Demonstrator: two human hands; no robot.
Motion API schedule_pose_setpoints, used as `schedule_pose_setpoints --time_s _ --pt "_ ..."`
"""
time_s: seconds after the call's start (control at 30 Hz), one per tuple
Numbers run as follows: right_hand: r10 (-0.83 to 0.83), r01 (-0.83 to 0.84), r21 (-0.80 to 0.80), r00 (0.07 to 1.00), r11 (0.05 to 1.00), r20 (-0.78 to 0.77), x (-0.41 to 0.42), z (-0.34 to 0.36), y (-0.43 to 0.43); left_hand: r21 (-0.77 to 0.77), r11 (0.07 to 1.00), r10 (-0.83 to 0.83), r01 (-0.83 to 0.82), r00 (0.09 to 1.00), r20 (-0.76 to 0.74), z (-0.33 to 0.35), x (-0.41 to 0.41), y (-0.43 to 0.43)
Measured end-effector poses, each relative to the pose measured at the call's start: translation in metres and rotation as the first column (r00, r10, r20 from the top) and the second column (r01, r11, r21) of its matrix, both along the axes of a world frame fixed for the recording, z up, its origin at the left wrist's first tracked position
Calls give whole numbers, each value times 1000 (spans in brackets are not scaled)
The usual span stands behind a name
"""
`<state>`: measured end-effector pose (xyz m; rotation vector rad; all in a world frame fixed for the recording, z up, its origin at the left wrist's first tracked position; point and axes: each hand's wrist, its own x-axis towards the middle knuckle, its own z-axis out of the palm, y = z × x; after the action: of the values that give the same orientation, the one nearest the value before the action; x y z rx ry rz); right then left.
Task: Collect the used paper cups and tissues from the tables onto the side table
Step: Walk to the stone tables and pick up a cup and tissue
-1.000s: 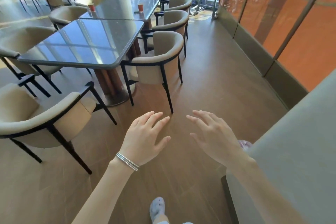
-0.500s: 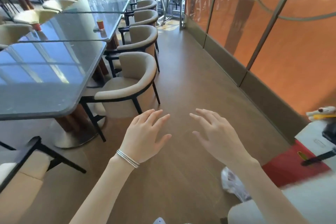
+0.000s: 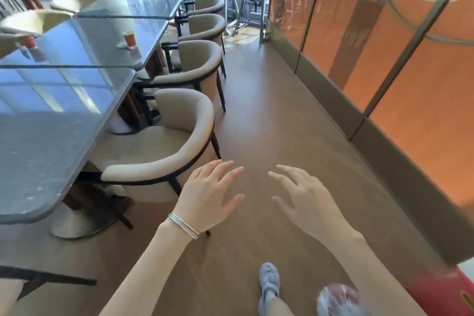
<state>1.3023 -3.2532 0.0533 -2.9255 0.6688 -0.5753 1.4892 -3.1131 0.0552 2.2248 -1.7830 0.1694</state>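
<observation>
Head view, progress: judged from this view, collection is not finished; two cups remain on the tables and both hands are empty.
Head view, red paper cup (image 3: 129, 39): stands upright on the second table (image 3: 102, 41), at about 11 o'clock from the hands, well apart from them.
Head view, tissue (image 3: 122, 45): a pale scrap, probably a tissue, lies just beside that cup; too small to be sure.
Head view, second red cup (image 3: 30, 41): far at 10 o'clock near the left edge, blurred; its table cannot be told.
Head view, nearest table (image 3: 38, 141): at 9 o'clock; no cup or tissue shows on the part in view.
Head view, left hand (image 3: 207, 196): fingers spread wide, palm down, holds nothing, touches nothing; silver bangles (image 3: 183, 226) on the wrist.
Head view, right hand (image 3: 307, 200): likewise spread wide, holding and touching nothing.
Head view, aisle: wooden floor (image 3: 256, 123) runs toward 12 o'clock between beige chairs (image 3: 179, 136) and an orange wall panel (image 3: 410, 84).
Head view, what is left: reach the cups, carry them to the side table, which is not clearly in view.
</observation>
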Motion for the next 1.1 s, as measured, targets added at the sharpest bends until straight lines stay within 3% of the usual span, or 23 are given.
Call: schedule_pose_setpoints --time_s 0.3,0.63,1.1 --pt "173 -169 -60 983 984 56 93 44 -186 -42 987 154 -154 988 -13 31 65 -159" --pt "197 -198 14 979 980 51 168 10 -297 32 985 168 -167 985 -46 -2 138 -267" --pt "219 -220 -2 973 976 72 398 47 -489 -22 975 221 -221 975 19 25 365 -454"
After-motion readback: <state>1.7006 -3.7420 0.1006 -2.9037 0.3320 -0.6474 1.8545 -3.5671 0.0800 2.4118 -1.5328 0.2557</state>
